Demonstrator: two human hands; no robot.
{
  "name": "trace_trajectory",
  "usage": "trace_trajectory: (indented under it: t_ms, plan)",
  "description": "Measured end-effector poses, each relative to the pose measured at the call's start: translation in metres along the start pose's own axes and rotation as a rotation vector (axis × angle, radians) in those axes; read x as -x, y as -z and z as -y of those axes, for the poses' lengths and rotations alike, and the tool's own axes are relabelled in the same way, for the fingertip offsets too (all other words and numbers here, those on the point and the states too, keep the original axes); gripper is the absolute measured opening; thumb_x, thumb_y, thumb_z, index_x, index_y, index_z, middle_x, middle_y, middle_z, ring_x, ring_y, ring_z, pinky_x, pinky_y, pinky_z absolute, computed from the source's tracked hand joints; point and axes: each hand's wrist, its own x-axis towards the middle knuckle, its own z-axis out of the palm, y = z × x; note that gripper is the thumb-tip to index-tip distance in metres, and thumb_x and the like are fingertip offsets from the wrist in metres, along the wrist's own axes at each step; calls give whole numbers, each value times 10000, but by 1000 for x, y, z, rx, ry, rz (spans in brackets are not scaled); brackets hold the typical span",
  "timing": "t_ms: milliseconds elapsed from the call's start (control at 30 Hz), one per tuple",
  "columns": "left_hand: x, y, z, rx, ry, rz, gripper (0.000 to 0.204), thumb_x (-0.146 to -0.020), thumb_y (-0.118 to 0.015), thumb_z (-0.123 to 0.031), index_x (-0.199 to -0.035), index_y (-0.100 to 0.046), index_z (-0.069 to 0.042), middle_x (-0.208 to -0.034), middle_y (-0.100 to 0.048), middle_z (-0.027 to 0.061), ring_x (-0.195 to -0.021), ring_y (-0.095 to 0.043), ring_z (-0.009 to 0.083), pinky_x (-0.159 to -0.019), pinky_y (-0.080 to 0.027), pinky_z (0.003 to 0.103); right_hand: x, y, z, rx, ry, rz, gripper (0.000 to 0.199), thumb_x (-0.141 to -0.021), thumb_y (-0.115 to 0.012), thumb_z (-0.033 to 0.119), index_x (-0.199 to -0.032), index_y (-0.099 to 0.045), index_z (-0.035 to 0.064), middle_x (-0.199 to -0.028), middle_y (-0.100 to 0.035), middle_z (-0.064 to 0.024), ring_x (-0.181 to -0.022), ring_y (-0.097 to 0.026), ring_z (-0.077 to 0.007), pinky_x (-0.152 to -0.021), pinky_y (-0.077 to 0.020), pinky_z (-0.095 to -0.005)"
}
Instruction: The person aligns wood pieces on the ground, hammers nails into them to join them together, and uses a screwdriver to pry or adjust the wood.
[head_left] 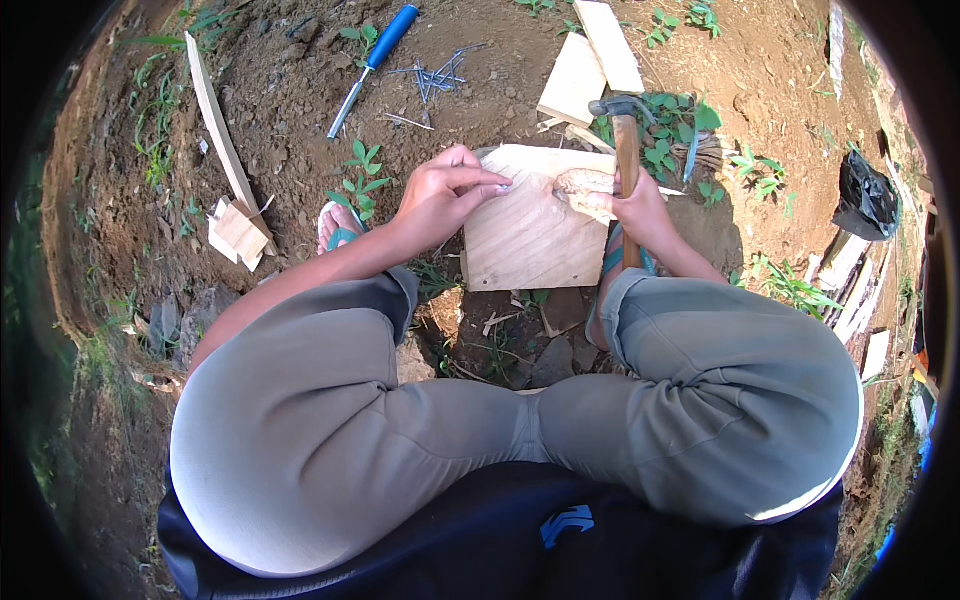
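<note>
A pale wooden board (520,235) with an uneven, rough-edged hollow on its right side lies between my feet. My left hand (440,195) rests at its upper left, thumb and forefinger pinched together at the surface; whatever they hold is too small to make out. In my right hand (642,208) is a hammer (627,155), gripped by its wooden handle at the board's right edge. Its metal head points away from me, and the handle's lower end reaches down by my right foot. Two small dark nail heads show along the board's near edge.
Beyond the board lie a pile of loose nails (440,77), a blue-handled chisel (375,65) and two flat wood pieces (575,80). A long wood strip (217,125) and offcuts (240,235) are at left. A black plastic bag (866,197) sits at right near split wood.
</note>
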Motion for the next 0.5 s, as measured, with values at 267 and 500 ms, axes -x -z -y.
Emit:
trace_trajectory:
  t_ms: [267,500]
  plan:
    - [-7,0,2,-114,-126,-26,194,-832,-803,-86,-1005,-834,-169,-857,-635,29,-742,-646,196,-632,-513,333,5,-1,21,166,-50,-39,499,-845,-871,240,-1132,-546,-7,-937,-621,-48,-868,-601,-152,-783,-505,-330]
    - [-10,-3,-2,-107,-113,30,200,-836,-797,-47,-1012,-834,-136,-904,-681,37,-786,-672,189,-668,-537,315,36,87,142,303,-103,168,363,-1072,-595,325,-1270,-582,21,-827,-633,-29,-728,-554,-57,-624,-437,-240]
